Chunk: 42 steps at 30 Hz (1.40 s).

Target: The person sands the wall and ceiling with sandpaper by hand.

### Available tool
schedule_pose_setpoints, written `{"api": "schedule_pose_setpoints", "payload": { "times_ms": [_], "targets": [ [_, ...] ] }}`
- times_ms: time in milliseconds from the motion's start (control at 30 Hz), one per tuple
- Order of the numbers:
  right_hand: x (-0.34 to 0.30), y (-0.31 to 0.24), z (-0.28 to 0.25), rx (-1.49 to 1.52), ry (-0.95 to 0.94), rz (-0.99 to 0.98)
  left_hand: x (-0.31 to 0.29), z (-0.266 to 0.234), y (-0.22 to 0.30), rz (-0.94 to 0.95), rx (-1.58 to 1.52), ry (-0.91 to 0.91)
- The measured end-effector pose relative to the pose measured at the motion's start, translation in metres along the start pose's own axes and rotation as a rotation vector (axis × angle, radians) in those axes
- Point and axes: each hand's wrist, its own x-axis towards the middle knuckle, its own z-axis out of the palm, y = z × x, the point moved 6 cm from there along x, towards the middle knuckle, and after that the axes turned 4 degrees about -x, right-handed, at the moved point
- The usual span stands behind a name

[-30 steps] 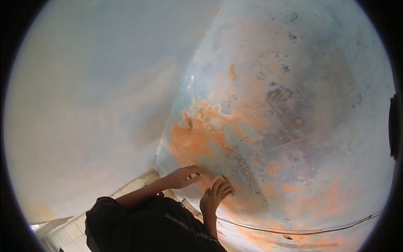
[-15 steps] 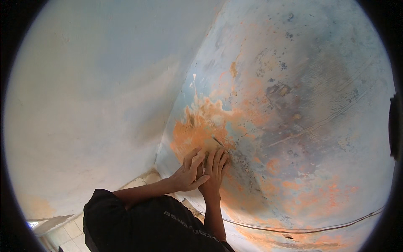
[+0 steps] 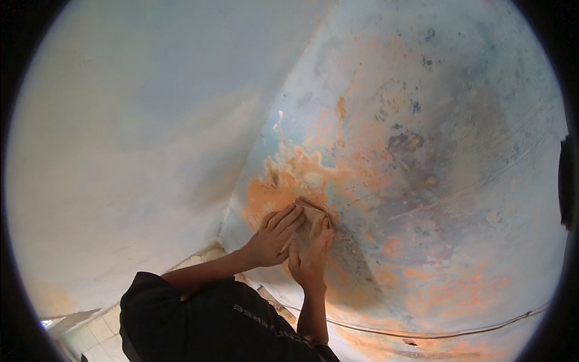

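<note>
A tan, dark-edged sheet of sandpaper (image 3: 311, 213) lies against the stained wall (image 3: 422, 175), held between both my hands. Along its left side, my left hand (image 3: 271, 238) grips it with long, closely set fingers whose tips reach its upper corner. My right hand (image 3: 312, 256) closes on the right side, fingers bent over the sheet and thumb pointing up. Beneath and around the hands spreads an orange patch (image 3: 262, 194) where the pale blue paint is worn. The palms cover the sheet's lower part.
A smoother, pale wall (image 3: 132, 120) meets the stained one at a corner on the left. Thin cables (image 3: 422, 332) run across the lower right of the stained wall. Light tiles (image 3: 99, 332) show at the lower left, below the wall's foot.
My hands have moved apart from their overlapped position, and more of the sandpaper's face shows between them. The left fingers have shifted up onto its edge; the right hand has dropped slightly.
</note>
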Motion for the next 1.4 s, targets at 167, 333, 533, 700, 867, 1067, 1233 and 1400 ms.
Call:
{"api": "schedule_pose_setpoints", "payload": {
  "times_ms": [167, 333, 533, 700, 867, 1067, 1233, 1400],
  "targets": [
    [-0.046, 0.023, -0.018, 0.216, 0.061, 0.155, 0.01, 0.011, 0.016, -0.058, -0.005, 0.136],
    [-0.079, 0.04, -0.065, -0.025, 0.538, 0.147, 0.02, 0.024, 0.01, -0.08, 0.135, 0.131],
    [-0.13, 0.082, -0.083, -0.144, 0.828, 0.041, 0.049, 0.009, -0.021, -0.125, 0.269, 0.108],
    [-0.144, 0.097, -0.069, -0.3, 0.879, -0.112, 0.095, -0.071, -0.02, -0.074, 0.194, 0.467],
    [-0.151, 0.106, -0.066, -0.343, 0.971, 0.059, 0.107, -0.083, -0.022, -0.155, 0.169, 0.324],
    [-0.142, 0.099, -0.076, -0.475, 0.938, 0.064, 0.113, -0.109, -0.001, 0.0, -0.172, 0.587],
    [-0.134, 0.088, -0.076, -0.498, 0.869, 0.083, 0.125, -0.094, -0.001, -0.09, -0.341, 0.788],
    [-0.132, 0.083, -0.074, -0.568, 0.819, 0.118, 0.149, -0.117, 0.009, 0.088, -0.279, 0.706]
  ]
}}
